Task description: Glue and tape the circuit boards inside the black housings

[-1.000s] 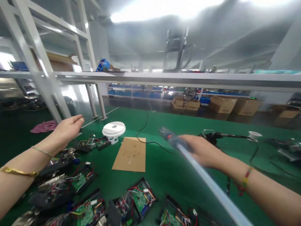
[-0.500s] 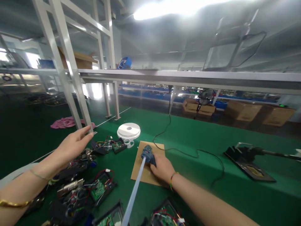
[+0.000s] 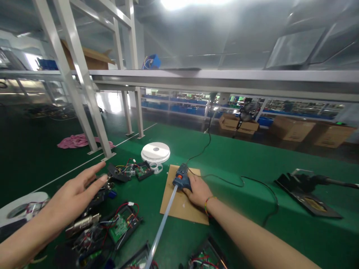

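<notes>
My right hand (image 3: 199, 191) is closed on the handle of a blue hot glue gun (image 3: 182, 177), over a piece of brown cardboard (image 3: 175, 207). A long translucent glue stick (image 3: 162, 226) sticks out of its back end toward me. My left hand (image 3: 80, 188) is empty, fingers stretched out and thumb apart, above a cluster of dark electronic parts. Near it are a black housing with a green circuit board (image 3: 119, 226) and a silver metal cylinder (image 3: 83, 223). Two more open housings lie at the bottom edge, one of them a black housing (image 3: 209, 254), partly cut off.
A white round disc (image 3: 155, 150) and small clear rings (image 3: 156, 167) lie beyond the cardboard. A dark cable (image 3: 218, 175) crosses the green tabletop. At right a soldering iron holder (image 3: 308, 194) stands. White shelf posts (image 3: 84, 82) and a shelf (image 3: 224, 76) rise behind; a pink cloth (image 3: 74, 141) lies left.
My left hand has moved down and nearer the parts. My right hand has turned the glue gun, whose orange trigger area now shows. The view has tilted down slightly.
</notes>
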Action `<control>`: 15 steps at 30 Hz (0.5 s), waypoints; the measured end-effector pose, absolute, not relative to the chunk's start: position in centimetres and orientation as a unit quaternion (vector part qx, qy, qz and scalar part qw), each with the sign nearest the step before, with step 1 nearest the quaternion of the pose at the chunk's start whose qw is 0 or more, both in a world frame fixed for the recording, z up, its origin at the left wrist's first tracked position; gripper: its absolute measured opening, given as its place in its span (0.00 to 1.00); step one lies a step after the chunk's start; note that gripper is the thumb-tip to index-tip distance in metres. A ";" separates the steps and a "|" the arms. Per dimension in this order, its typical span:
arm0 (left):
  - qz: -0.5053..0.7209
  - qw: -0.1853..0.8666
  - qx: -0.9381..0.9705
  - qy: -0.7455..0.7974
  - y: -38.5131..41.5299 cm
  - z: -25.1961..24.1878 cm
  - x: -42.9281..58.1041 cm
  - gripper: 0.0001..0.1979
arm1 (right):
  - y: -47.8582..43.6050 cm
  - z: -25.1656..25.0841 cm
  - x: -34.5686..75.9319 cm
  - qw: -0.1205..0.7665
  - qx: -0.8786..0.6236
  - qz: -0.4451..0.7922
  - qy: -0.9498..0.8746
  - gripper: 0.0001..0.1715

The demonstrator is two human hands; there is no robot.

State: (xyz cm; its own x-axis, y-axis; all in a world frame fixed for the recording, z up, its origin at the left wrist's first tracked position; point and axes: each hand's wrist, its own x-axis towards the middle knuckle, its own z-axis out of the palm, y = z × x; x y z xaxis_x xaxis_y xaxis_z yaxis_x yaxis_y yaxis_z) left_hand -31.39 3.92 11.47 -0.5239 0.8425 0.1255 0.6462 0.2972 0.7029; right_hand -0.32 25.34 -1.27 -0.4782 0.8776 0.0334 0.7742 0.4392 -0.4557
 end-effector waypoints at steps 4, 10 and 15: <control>0.358 0.152 0.457 0.800 2.9 10.0 -32.1 0.44 | 28.0 0.3 1.9 0.191 -0.466 0.338 -0.795 0.18; 0.342 0.078 0.471 0.809 1.8 6.1 -34.7 0.45 | 28.0 3.3 6.9 0.292 -0.414 0.543 -0.670 0.25; 0.351 0.067 0.482 0.800 1.8 4.6 -34.8 0.38 | 25.6 2.7 9.6 0.314 -0.405 0.611 -0.603 0.29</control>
State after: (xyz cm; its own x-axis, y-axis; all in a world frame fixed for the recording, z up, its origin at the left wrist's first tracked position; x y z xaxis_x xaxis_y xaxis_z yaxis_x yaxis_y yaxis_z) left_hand -34.78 1.77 4.58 -0.5266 0.8182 0.2309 0.7241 0.2893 0.6261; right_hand 9.57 25.60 2.67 -0.4746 0.8725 -0.1157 0.1042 -0.0748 -0.9917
